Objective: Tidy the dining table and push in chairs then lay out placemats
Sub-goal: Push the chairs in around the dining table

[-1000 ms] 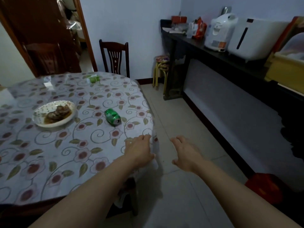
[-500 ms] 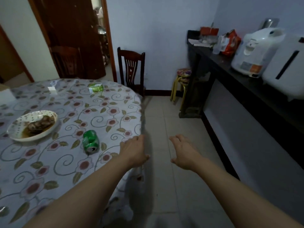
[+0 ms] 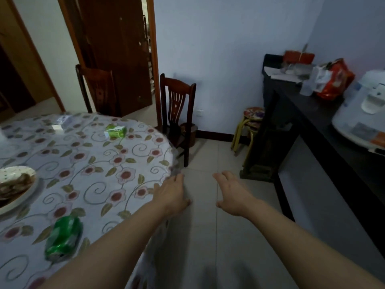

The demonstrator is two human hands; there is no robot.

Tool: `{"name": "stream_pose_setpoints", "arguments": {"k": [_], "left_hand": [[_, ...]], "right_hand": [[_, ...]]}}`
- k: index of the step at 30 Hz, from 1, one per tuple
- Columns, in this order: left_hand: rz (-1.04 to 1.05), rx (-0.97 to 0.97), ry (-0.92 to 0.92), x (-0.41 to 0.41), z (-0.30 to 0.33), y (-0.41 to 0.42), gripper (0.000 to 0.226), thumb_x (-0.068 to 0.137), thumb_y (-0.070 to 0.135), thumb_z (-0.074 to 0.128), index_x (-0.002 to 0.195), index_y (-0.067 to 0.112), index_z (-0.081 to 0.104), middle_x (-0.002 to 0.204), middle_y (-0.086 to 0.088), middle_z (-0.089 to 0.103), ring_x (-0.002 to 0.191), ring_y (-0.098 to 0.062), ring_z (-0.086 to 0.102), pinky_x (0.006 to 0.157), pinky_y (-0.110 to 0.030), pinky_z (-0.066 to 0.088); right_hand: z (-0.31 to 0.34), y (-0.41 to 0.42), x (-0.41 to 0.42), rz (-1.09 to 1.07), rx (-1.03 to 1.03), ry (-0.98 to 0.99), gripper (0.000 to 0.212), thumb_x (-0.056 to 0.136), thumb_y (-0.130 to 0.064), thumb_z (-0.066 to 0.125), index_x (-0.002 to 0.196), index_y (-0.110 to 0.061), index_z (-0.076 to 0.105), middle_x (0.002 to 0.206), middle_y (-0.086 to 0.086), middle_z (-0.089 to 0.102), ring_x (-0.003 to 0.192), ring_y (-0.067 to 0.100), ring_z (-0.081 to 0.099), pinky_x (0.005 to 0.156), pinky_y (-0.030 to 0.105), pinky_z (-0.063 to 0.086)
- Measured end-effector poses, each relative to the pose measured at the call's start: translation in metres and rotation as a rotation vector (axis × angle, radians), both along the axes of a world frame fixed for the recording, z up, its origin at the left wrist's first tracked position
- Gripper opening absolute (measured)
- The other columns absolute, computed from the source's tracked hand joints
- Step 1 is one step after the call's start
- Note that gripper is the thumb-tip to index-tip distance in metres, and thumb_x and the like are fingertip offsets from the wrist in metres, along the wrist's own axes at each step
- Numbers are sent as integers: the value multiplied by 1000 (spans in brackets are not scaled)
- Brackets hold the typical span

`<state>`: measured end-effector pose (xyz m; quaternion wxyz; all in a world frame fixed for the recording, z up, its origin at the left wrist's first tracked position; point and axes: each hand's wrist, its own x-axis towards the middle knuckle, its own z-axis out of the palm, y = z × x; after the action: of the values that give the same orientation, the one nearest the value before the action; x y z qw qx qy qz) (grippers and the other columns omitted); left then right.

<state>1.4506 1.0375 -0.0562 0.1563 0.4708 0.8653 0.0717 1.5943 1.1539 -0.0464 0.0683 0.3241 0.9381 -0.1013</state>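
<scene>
- Dim dining room; round table (image 3: 87, 163) at left, uncleared: plate (image 3: 14, 188) at its left edge, green can (image 3: 62, 238) near its front edge.
- Left hand (image 3: 173, 195) over the table's right edge, right hand (image 3: 233, 195) over the floor, both with fingers spread, empty.
- Chair (image 3: 177, 113) stands beyond the table's far right edge; likely next: grasp its back and push it in.

A dark sideboard (image 3: 325, 130) runs along the right wall; a white appliance (image 3: 362, 119) sits on it, with a red snack bag (image 3: 337, 78) and a red box (image 3: 299, 56) farther back; stacked yellow-legged stools (image 3: 249, 126) stand beside its end; a brown door (image 3: 116, 49) hangs open behind.
</scene>
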Motion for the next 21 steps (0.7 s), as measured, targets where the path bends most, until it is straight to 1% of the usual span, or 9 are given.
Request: {"name": "stream_pose_setpoints", "arguments": {"k": [3,6,9,11,14,17,20,21], "left_hand": [[-18,16,-33,-20,2,57,81,83,43,62,146,16,19,147,-9,35,130,-29,38,106,-44,34],[-4,17,-31,-47,10,114,76,84,43,60,144,17,21,145,-8,36,129,-28,39,104,-41,36],[45,21,-19,-78,15,172,77,86,41,59,146,17,17,148,-8,32,132,-27,36,108,-42,32],[75,22,3,-100,14,213,77,86,40,60,146,17,18,148,-7,33,131,-27,37,107,-41,32],[156,47,-3,-135,12,279,74,85,38,61,144,19,21,145,-7,37,129,-27,40,105,-39,35],[236,29,-21,-165,12,340,74,86,38,60,144,19,20,144,-8,36,130,-28,38,105,-41,33],[278,31,-35,-190,11,394,73,86,39,59,144,18,20,143,-9,37,130,-29,38,105,-43,33],[292,26,-46,-201,10,416,73,86,39,59,144,18,20,143,-9,37,130,-29,38,105,-43,33]], "right_hand": [[6,58,-21,12,18,-22,80,86,-31,64,149,-22,15,153,9,18,138,28,26,112,38,28],[12,121,-49,31,24,-8,79,87,-31,63,149,-23,14,154,8,17,138,28,26,110,37,30],[12,185,-85,72,20,6,79,87,-33,62,149,-22,14,154,9,17,138,29,25,110,38,29],[8,231,-111,111,19,5,81,87,-34,61,150,-20,12,152,10,18,137,29,25,111,37,28],[1,305,-151,178,9,13,81,88,-30,59,150,-20,9,152,12,18,135,30,27,111,36,29],[-1,376,-190,244,-24,12,80,87,-26,57,150,-18,9,153,14,16,137,31,24,112,39,28],[-1,442,-228,298,-20,30,80,84,-29,61,149,-18,16,147,15,23,131,31,30,106,40,35],[-2,466,-246,314,-21,17,81,84,-31,62,149,-19,15,147,14,23,130,31,31,106,40,35]]}}
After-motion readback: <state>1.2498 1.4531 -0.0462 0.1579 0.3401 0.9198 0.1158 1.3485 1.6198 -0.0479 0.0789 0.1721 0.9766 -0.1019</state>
